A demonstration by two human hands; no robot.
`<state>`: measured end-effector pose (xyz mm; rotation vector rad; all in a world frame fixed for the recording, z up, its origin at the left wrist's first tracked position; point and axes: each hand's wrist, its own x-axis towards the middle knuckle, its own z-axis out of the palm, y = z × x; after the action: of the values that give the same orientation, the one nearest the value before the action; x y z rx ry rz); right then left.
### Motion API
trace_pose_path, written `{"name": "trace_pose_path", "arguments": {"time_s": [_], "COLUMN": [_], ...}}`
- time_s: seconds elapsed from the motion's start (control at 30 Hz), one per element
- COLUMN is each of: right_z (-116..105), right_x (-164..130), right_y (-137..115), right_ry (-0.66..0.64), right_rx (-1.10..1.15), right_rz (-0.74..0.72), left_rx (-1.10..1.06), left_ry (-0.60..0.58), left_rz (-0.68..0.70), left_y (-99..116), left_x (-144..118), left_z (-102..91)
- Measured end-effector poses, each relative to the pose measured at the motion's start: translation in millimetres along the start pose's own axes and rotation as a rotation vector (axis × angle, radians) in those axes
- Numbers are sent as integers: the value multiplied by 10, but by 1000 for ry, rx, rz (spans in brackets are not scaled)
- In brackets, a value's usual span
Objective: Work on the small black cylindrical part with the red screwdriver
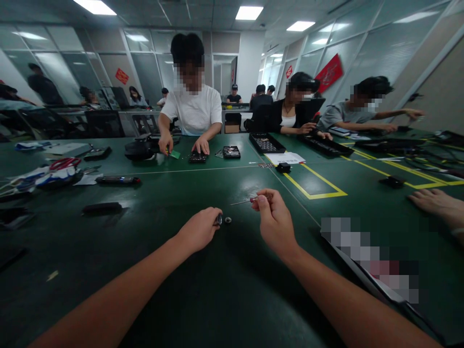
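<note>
Between the fingers of my left hand (201, 226) is a small round part (219, 220) with a shiny metal rim; most of it is hidden by the fingers. My right hand (275, 220) grips a thin screwdriver (241, 202) by its reddish handle, the bare shaft pointing left toward my left hand. The screwdriver tip is in the air and apart from the left hand's part. On the green table (203, 299), just right of my left fingertips, lies a small round metal piece (228, 220).
A black case (102, 208) and a dark pen-like tool (118, 180) lie to the left, near red-handled scissors (65, 163). Across the table a person (195, 106) works on a dark device (198, 156). At right are a small black block (283, 167), another person's hand (435, 205) and black trays (266, 143).
</note>
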<state>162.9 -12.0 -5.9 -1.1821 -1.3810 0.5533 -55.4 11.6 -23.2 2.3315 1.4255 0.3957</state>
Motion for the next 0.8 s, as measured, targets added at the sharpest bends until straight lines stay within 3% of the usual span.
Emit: {"name": "trace_pose_path", "arguments": {"time_s": [0.33,0.47,0.67,0.8], "right_z": [-14,-27,-35,-26], "right_x": [11,11,9,14], "right_y": [-19,-28,-30,-29], "right_ry": [-4,1,-10,-24], "right_rx": [31,47,35,35], "right_rz": [-37,-44,-44,-43], "left_rx": [242,289,283,258], "left_ry": [-172,-126,-218,-196], "left_rz": [-48,-34,-57,-91], "left_y": [254,275,281,326], "left_x": [192,304,370,323], "left_z": [-171,-97,-48,-94]}}
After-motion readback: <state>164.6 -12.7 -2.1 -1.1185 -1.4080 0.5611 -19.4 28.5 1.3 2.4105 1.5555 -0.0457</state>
